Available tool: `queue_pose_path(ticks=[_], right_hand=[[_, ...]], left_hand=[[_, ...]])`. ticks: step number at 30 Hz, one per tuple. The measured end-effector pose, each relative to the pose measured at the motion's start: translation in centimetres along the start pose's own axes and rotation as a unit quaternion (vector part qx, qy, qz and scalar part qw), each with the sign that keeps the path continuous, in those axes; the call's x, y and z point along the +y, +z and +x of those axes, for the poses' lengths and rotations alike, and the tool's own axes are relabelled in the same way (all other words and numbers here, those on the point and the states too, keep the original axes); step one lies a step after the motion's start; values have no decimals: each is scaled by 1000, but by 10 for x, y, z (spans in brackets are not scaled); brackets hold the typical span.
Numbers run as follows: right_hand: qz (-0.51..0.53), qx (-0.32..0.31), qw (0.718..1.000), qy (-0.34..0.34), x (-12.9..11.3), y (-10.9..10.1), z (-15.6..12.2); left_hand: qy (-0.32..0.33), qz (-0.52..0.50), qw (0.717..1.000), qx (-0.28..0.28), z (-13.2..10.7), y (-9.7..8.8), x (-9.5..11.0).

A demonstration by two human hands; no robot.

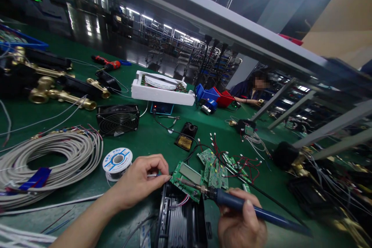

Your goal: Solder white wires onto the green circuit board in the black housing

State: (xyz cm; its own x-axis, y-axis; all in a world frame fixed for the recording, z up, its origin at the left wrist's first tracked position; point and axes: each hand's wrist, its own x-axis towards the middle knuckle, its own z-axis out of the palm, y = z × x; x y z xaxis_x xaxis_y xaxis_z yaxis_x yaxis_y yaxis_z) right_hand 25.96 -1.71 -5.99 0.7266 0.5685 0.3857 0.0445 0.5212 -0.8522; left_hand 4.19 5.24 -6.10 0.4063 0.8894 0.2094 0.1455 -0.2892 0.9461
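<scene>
On the green-topped workbench (157, 143), seen in the head view, a green rectangular circuit board (178, 185) with a grey display window (189, 173) lies tilted over the upper end of a black plastic housing (181, 224), whose ribbed interior is exposed. The left hand (145, 176) has its thumb and forefinger pinched together at the board's left edge, seemingly on a thin pale wire (151, 175) that shows within the curl of the fingers. The right hand (242, 221) grasps a soldering iron with a dark-blue handle (225, 198); its metal tip lies across the board, though whether it touches cannot be told. The work appears to be partway: a short bundle of red, white and dark wires (183, 201) already meets the board's lower edge, whereas the board is not seated in the housing and the joint at its left edge looks unfinished. Further green circuit boards (215, 173) lie loose just beyond, beside thin red-and-black leads with white plugs (254, 162); these look to be outside the present step. Near the left hand stands a white solder spool with a blue-printed label (125, 158); farther back rests a black iron stand with a tan sponge (185, 142).
</scene>
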Motion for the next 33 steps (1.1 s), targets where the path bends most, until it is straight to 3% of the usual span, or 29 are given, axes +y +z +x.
queue_pose_path(ticks=[6, 11, 16, 33], right_hand=[[-46, -41, 998, -7, -2, 1, 1], [-27, -23, 999, -6, 0, 3, -1], [-29, -54, 998, -14, 2, 2, -2], [-13, -14, 999, 31, -6, 9, -2]], left_hand=[[3, 3, 1000, 5, -2, 1, 1], [3, 2, 1000, 6, -1, 0, 1], [0, -1, 1000, 5, -2, 0, 2], [0, -8, 1000, 6, -1, 1, 1]])
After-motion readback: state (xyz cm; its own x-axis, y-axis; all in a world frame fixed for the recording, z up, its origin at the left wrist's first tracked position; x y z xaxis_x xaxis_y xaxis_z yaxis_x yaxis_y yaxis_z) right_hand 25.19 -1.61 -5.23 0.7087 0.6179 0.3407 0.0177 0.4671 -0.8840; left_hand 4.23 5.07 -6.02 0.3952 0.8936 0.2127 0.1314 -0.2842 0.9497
